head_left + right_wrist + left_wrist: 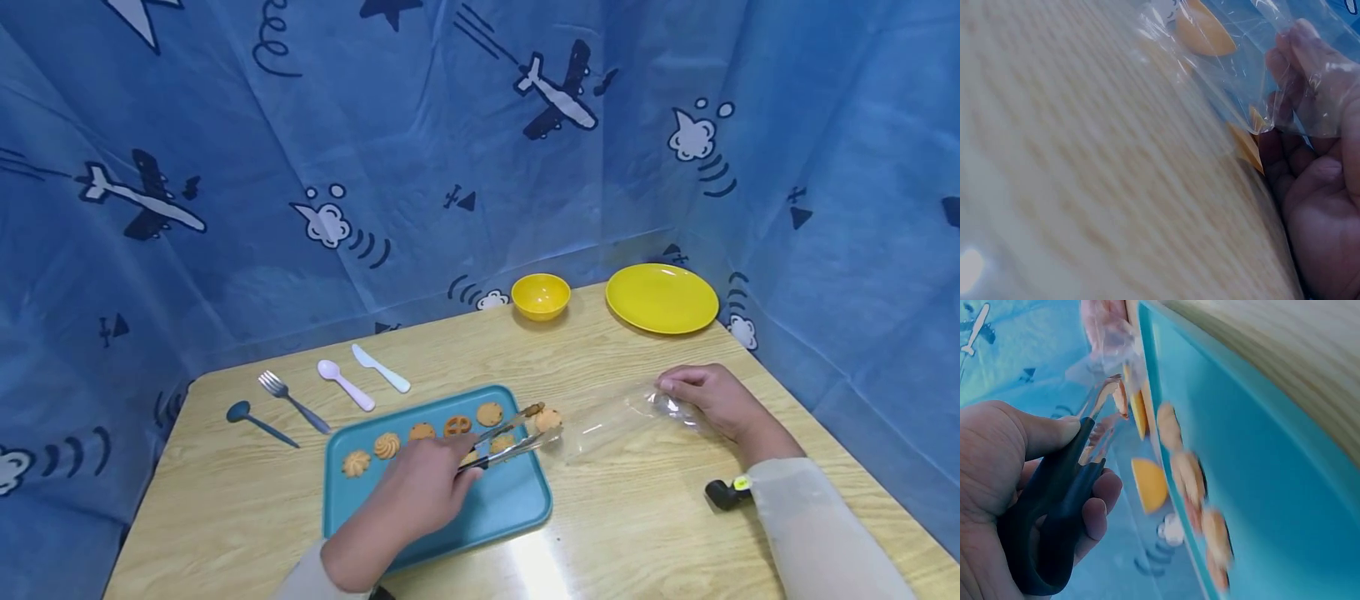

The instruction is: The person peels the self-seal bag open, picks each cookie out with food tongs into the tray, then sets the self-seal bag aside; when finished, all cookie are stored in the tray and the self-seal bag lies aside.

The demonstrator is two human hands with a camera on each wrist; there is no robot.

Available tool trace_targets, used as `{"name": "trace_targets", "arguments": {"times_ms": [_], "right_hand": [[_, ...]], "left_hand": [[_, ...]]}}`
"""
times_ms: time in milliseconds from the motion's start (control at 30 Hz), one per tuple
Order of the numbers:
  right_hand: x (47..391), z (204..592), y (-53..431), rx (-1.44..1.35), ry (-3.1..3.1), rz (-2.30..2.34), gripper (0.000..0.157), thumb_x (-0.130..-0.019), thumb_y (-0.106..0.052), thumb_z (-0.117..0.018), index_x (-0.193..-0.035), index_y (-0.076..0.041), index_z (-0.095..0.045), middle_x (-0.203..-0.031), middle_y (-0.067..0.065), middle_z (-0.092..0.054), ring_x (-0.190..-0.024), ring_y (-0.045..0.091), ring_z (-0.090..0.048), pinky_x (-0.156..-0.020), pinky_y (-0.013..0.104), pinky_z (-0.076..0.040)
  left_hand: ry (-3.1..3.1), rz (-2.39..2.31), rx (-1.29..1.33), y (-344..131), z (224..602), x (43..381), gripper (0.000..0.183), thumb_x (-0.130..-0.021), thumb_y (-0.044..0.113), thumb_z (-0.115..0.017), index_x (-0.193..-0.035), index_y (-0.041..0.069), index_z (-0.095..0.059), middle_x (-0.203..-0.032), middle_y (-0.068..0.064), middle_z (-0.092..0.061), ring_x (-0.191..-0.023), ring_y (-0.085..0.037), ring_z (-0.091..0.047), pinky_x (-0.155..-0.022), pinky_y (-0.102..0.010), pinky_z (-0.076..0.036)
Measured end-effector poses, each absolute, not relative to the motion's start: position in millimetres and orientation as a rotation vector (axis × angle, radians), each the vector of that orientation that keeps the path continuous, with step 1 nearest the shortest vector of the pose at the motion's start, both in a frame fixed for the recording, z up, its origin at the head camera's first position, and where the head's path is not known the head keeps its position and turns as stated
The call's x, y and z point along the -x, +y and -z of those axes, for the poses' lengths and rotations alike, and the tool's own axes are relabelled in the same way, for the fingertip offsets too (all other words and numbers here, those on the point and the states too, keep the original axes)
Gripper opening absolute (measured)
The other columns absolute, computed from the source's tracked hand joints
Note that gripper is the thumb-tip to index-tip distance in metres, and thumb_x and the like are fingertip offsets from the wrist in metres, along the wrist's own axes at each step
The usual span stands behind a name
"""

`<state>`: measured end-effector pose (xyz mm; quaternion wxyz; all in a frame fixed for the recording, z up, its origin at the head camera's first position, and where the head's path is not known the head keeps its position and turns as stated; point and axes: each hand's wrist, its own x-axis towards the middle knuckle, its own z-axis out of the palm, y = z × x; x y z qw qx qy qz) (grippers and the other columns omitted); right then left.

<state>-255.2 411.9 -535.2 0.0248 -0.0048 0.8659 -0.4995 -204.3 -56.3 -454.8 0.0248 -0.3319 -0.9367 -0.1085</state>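
Note:
My left hand [420,483] grips a pair of tongs [1054,500] with black handles and clear arms. Between the tongs' tips a round cookie [548,419] is held, past the right edge of the blue tray [502,504] and at the near end of a clear plastic bag [611,423]. The far end of that bag is pinched by my right hand [716,404], thumb against fingers. In the right wrist view the bag [1235,87] hangs crumpled over the fingers. Several cookies and a pretzel [457,426] lie on the tray, some hidden by the left hand.
Left of the tray lie a dark spoon [239,411], a grey fork [296,402], a lilac spoon [347,386] and a pale knife [381,369]. A yellow bowl [541,297] and yellow plate [662,300] stand at the back. Blue curtains [420,167] enclose the table.

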Motion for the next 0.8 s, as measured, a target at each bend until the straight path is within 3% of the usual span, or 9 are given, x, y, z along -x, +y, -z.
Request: {"name": "trace_targets", "arguments": {"times_ms": [200,500,700,800], "right_hand": [[255,535,414,0.012,2.707,1.494,0.044,-0.098,-0.041,-0.068,-0.121,-0.005,-0.075,-0.112,-0.014,-0.072,-0.101,-0.008,-0.060,-0.090,0.012,-0.045],[254,535,416,0.050,2.708,1.496,0.044,-0.100,-0.039,-0.066,-0.123,-0.002,-0.073,-0.110,-0.020,-0.070,-0.101,-0.012,-0.059,-0.090,0.010,-0.044],[255,536,415,0.064,2.714,1.499,0.044,-0.101,-0.038,-0.065,-0.123,-0.001,-0.072,-0.106,-0.024,-0.069,-0.100,-0.011,-0.059,-0.089,0.009,-0.044],[256,537,413,0.071,2.706,1.513,0.044,-0.101,-0.037,-0.065,-0.123,0.000,-0.072,-0.105,-0.025,-0.069,-0.099,-0.011,-0.059,-0.088,0.009,-0.044]], "left_hand": [[-2.902,0.285,0.851,-115,450,188,0.044,-0.097,0.038,-0.071,-0.132,0.011,-0.070,-0.118,-0.003,-0.076,-0.097,-0.020,-0.075,-0.081,-0.041,-0.059],[-3.143,0.252,0.554,-170,439,167,0.047,-0.095,0.037,-0.073,-0.132,0.010,-0.069,-0.118,-0.004,-0.076,-0.104,-0.022,-0.073,-0.087,-0.044,-0.058],[-3.241,0.266,0.410,-197,438,158,0.048,-0.093,0.036,-0.075,-0.132,0.009,-0.069,-0.110,-0.003,-0.077,-0.082,-0.008,-0.067,-0.072,-0.036,-0.055],[-3.284,0.243,0.360,-209,440,156,0.049,-0.092,0.035,-0.076,-0.132,0.008,-0.069,-0.106,-0.004,-0.077,-0.077,-0.007,-0.064,-0.067,-0.035,-0.051]]}}
